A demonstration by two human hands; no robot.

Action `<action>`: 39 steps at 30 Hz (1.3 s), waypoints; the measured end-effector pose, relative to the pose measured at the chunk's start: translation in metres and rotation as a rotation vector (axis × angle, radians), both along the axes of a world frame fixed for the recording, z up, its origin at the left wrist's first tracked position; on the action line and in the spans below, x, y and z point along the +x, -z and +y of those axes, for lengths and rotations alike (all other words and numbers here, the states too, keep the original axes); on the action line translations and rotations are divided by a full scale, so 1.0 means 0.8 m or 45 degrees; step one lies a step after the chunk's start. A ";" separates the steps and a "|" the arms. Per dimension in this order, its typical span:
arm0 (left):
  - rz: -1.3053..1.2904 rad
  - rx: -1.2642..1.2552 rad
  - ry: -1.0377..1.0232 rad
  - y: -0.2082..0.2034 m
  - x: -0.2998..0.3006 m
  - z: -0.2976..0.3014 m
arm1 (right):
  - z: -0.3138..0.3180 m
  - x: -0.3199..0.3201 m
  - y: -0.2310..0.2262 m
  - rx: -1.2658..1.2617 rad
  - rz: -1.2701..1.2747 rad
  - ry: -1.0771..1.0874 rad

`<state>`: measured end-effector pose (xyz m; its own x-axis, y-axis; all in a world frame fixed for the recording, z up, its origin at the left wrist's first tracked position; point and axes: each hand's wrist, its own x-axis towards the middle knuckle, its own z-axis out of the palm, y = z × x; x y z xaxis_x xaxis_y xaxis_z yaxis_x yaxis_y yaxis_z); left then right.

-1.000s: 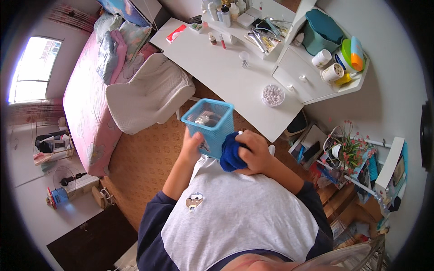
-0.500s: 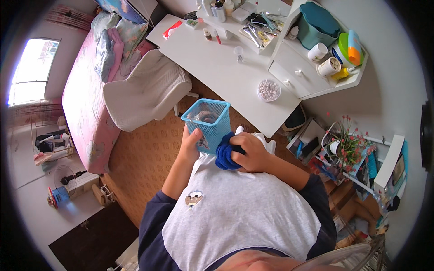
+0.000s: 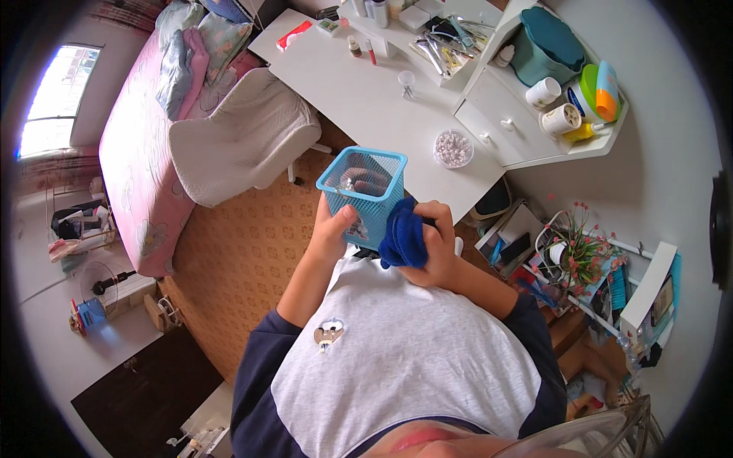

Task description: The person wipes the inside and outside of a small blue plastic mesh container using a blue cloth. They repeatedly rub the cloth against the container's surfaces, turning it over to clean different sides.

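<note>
Up in front of my chest is a light blue mesh pen holder (image 3: pixel 371 204), square at the rim. My left hand (image 3: pixel 334 227) grips it from the left side, thumb on the near face and the other fingers behind and under the mesh. Through the open top I see finger-like brownish shapes, likely my fingers behind the wall. A dark blue cloth (image 3: pixel 405 235) is bunched in my right hand (image 3: pixel 434 246), which is closed around it. The cloth touches the right side of the holder.
Beyond my hands stands a white desk (image 3: pixel 359 99) with a round tub of cotton swabs (image 3: pixel 453 149) near its corner. A white padded chair (image 3: pixel 244 137) is at the left, beside a pink bed (image 3: pixel 137 168). A potted plant (image 3: pixel 573 252) stands on a rack at the right.
Both hands have risen slightly and shifted right with the pen holder and the cloth. The cloth is bunched differently, and my right hand has turned.
</note>
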<state>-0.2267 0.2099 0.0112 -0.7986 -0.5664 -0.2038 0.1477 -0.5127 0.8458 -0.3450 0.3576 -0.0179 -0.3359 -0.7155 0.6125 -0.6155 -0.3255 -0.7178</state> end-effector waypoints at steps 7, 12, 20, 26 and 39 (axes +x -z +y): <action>-0.062 -0.117 0.021 0.012 0.011 0.020 | -0.015 -0.022 -0.020 0.020 -0.177 0.196; -0.039 -0.021 -0.091 0.010 0.021 0.013 | -0.027 -0.014 -0.021 0.043 -0.209 0.020; -0.117 -0.013 -0.118 0.004 0.050 -0.015 | -0.060 0.005 -0.022 0.033 -0.206 -0.134; 0.020 0.064 -0.096 0.002 0.048 -0.052 | -0.101 0.008 -0.033 0.037 -0.165 -0.043; 0.069 0.203 -0.060 0.033 0.064 -0.170 | -0.183 0.037 -0.057 0.440 0.048 -0.068</action>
<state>-0.1756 0.0743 -0.0150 -0.7844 -0.5672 -0.2510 0.2179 -0.6310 0.7446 -0.3157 0.2114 0.0277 -0.2739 -0.8989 0.3421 -0.6324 -0.0996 -0.7682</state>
